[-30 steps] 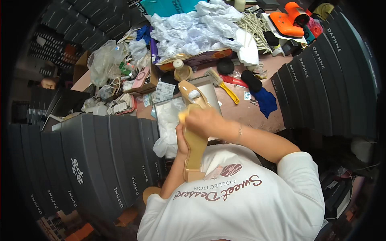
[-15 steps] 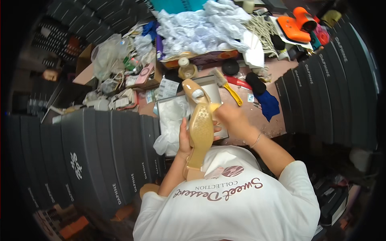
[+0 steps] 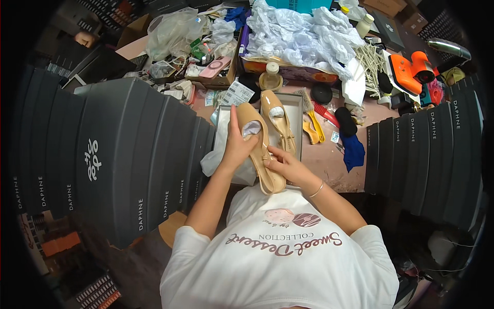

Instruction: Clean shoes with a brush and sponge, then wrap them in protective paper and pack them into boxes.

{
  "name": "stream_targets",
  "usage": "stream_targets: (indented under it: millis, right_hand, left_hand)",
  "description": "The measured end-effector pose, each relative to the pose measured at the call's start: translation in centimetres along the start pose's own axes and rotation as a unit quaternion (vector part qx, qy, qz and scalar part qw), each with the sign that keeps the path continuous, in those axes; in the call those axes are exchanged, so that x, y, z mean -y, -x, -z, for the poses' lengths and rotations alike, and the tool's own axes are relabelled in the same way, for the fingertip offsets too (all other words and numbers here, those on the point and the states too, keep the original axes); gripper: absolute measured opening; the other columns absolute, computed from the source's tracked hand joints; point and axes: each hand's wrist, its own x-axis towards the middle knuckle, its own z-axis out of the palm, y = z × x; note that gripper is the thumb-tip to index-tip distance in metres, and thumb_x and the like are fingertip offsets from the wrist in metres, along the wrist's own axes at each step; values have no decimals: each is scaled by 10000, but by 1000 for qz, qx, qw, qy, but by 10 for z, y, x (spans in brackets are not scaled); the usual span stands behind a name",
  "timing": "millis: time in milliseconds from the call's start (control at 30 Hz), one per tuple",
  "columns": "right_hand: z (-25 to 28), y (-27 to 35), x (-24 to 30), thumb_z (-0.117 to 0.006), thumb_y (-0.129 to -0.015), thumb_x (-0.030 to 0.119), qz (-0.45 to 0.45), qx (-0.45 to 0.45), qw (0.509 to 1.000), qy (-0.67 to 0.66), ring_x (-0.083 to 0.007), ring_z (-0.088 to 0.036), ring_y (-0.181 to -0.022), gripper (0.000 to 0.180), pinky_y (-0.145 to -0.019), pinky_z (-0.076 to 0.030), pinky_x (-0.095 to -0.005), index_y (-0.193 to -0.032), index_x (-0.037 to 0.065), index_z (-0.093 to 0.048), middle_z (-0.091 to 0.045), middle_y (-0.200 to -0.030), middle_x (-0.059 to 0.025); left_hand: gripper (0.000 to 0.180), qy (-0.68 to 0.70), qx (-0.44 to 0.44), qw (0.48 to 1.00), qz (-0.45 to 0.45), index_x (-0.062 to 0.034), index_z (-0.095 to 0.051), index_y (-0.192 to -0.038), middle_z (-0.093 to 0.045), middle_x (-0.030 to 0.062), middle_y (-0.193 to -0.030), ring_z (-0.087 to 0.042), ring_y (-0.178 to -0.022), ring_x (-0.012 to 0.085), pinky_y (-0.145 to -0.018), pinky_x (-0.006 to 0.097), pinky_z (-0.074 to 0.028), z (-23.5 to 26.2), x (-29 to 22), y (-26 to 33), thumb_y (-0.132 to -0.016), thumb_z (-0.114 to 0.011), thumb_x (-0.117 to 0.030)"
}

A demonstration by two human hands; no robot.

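I hold a beige slingback shoe (image 3: 260, 149) right side up over the near edge of an open grey shoebox (image 3: 297, 105). My left hand (image 3: 237, 147) grips its left side near the toe, where white stuffing paper shows. My right hand (image 3: 282, 164) holds the heel end and strap. A second matching beige shoe (image 3: 275, 116) lies in the box, stuffed with white paper. White tissue (image 3: 226, 159) hangs from the box under my left hand.
Tall stacks of dark shoeboxes (image 3: 118, 154) stand at left and another stack (image 3: 427, 165) at right. The pink table (image 3: 329, 165) carries a yellow-handled tool (image 3: 316, 129), a blue cloth (image 3: 352, 152), a black round lid (image 3: 321, 92), crumpled white paper (image 3: 303, 36) and an orange device (image 3: 409, 72).
The shoe was turned from sole-up to its open side up and lowered toward the box. My right hand shifted from the toe area to the heel end.
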Motion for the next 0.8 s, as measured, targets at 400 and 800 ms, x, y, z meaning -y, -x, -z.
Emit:
stream_targets:
  millis: [400, 800]
  right_hand:
    - [-10, 10, -4, -489, -970, 330, -63, 101, 987, -108, -131, -608, -953, 496, -831, -503, -242, -1313, -25, -439, -603, -1106, -83]
    - [5, 22, -2, -656, -860, 172, 47, 47, 983, -169, -223, -506, -1181, 671, -933, -495, -405, -1415, 100, -286, -465, -1298, -83]
  left_hand:
    - [580, 540, 0, 814, 214, -65, -402, -1345, -490, 170, -1280, -487, -1186, 310, -967, 475, -427, 8, 16, 41, -910, -505, -434]
    - [541, 531, -261, 765, 253, -85, -435, -1275, -476, 145, -1276, -450, -1194, 356, -984, 587, -355, 15, -1, 34, -901, -413, -476]
